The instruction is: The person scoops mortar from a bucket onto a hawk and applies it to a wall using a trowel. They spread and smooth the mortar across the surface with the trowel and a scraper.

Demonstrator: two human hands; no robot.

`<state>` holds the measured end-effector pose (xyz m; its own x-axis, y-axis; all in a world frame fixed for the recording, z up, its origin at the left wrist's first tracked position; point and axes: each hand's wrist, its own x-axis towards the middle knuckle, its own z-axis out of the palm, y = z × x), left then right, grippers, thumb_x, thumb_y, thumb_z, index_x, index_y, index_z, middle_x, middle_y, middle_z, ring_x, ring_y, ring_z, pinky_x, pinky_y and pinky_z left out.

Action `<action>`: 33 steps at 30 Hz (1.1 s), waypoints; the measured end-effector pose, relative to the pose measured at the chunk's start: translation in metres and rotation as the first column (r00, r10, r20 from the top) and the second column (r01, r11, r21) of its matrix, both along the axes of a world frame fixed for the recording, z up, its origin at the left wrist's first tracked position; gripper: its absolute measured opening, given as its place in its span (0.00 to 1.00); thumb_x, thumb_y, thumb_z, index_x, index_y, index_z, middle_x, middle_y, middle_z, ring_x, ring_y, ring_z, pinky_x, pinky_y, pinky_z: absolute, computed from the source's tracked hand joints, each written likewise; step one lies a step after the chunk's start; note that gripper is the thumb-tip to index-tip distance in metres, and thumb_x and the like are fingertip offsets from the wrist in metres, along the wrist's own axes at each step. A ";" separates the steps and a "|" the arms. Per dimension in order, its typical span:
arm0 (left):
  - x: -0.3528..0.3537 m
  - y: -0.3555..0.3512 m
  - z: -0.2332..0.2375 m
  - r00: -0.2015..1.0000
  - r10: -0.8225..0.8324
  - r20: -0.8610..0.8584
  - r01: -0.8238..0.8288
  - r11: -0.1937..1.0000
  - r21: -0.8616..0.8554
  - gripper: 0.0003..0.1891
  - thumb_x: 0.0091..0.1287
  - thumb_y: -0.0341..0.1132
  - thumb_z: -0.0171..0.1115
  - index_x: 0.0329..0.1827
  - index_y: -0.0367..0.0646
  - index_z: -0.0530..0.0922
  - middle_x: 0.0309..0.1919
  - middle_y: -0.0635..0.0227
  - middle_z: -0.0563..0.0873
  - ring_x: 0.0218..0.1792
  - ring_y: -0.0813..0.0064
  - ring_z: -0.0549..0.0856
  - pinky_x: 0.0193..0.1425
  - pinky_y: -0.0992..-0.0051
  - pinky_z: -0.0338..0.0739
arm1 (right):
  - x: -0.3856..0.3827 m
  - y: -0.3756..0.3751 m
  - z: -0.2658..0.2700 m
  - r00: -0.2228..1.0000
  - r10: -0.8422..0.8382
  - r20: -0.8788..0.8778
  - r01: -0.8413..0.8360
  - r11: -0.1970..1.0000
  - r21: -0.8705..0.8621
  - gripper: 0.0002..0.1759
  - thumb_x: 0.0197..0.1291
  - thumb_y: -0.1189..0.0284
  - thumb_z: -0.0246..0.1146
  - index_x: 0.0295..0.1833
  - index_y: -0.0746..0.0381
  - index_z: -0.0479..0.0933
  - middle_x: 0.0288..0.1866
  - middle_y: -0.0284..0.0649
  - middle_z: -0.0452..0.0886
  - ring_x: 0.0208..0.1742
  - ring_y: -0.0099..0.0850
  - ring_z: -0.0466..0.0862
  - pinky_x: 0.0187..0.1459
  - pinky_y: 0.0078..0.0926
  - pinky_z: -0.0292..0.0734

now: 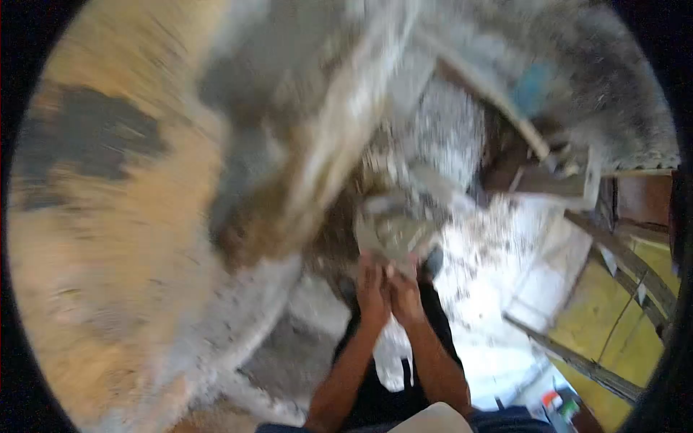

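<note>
My left hand (372, 285) and my right hand (406, 290) are side by side in front of my body, thumbs close together. Both grip the near edge of a pale grey-brown object (395, 234) with a paler rim and a darker, uneven middle. Motion blur hides its exact kind. Most of my fingertips are out of sight under or behind that edge. My dark-clothed legs and feet show below and on either side of my forearms.
At left runs a large orange-tan surface (173, 216) with a dark grey patch (101, 133). A long pale beam-like form (361, 94) slants beyond my hands. Wooden pieces (577, 364) lie by a yellow surface (621, 325) at right. Bright whitish ground (484, 267) lies beside me.
</note>
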<state>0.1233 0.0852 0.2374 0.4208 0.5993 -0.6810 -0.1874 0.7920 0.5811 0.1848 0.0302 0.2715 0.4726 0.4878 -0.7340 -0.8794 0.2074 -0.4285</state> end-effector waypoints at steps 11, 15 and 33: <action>0.042 0.021 0.221 0.990 -0.135 0.046 0.122 0.967 0.225 0.23 0.75 0.38 0.69 0.70 0.41 0.76 0.59 0.66 0.83 0.58 0.71 0.83 0.65 0.68 0.78 | 0.075 0.029 0.167 0.891 -0.136 0.434 0.021 0.965 0.260 0.17 0.75 0.64 0.65 0.60 0.64 0.79 0.46 0.39 0.86 0.42 0.33 0.85 0.42 0.33 0.80; 0.008 0.043 0.303 0.913 -0.355 -0.202 0.408 0.754 0.515 0.22 0.76 0.36 0.67 0.70 0.39 0.77 0.59 0.63 0.85 0.57 0.69 0.85 0.64 0.68 0.78 | 0.130 0.053 0.188 0.922 -0.210 0.326 0.101 0.941 0.322 0.17 0.76 0.66 0.63 0.61 0.66 0.78 0.46 0.40 0.87 0.43 0.35 0.88 0.44 0.36 0.84; -0.198 0.264 0.541 0.228 0.907 0.354 0.819 -0.375 0.434 0.33 0.79 0.58 0.57 0.78 0.47 0.69 0.80 0.49 0.63 0.83 0.39 0.55 0.83 0.33 0.44 | 0.471 0.236 0.625 0.545 -0.192 0.816 -0.145 0.937 0.317 0.17 0.77 0.68 0.58 0.58 0.73 0.77 0.49 0.50 0.84 0.39 0.37 0.90 0.37 0.31 0.93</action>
<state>-0.0751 0.3493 0.7782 0.2288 0.0270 0.9731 0.9119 -0.3558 -0.2045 0.6554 0.2660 0.8967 0.7931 0.5798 0.1863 -0.1551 0.4881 -0.8589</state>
